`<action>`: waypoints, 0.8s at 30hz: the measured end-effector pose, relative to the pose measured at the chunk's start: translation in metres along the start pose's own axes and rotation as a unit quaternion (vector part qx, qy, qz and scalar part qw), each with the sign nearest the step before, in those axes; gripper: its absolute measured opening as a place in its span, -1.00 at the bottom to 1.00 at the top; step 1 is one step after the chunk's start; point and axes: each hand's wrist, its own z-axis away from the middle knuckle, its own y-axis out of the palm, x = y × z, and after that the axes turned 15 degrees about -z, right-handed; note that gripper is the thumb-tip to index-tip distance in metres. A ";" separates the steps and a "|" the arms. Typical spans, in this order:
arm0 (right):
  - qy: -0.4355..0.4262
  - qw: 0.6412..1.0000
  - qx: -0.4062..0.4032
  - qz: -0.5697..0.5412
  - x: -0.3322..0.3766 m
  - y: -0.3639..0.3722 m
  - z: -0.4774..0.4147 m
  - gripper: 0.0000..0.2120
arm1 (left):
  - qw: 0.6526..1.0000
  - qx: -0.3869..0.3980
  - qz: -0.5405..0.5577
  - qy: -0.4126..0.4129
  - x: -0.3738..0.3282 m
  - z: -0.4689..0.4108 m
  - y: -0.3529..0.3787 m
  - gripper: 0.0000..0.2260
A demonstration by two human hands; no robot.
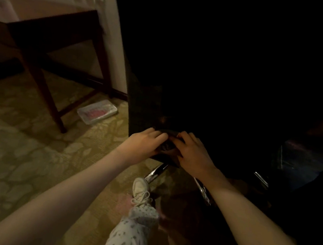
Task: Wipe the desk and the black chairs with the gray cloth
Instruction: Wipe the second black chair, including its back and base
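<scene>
A tall black chair (215,67) fills the upper middle and right of the head view, its back toward me. At the lower edge of that back, both hands hold a dark gray cloth (166,146) bunched between them. My left hand (145,143) grips the cloth from the left with curled fingers. From the right, my right hand (192,152) holds the cloth, its fingers bent over the top. The cloth lies against the chair; most of it is hidden by the hands. The wooden desk (46,23) stands at the upper left.
Chrome chair legs (155,172) splay out below the hands. My white shoe (141,189) and patterned trouser leg stand beside them. A clear plastic box (97,110) lies on the patterned carpet near the desk leg (43,90). A white wall with switches rises behind the desk.
</scene>
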 end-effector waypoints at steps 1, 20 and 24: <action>-0.019 1.000 -0.013 0.001 0.006 -0.002 -0.004 -0.44 | 1.000 -0.005 -0.005 -0.001 0.006 0.004 -0.007 -0.69; -0.286 0.835 -0.350 0.314 0.117 -0.108 -0.174 -0.83 | 0.936 -0.251 0.013 -0.247 0.142 -0.011 -0.116 -0.61; -0.227 0.840 -0.331 0.366 0.123 -0.092 -0.193 -0.65 | 0.898 -0.245 0.138 -0.339 0.152 -0.040 -0.105 -0.70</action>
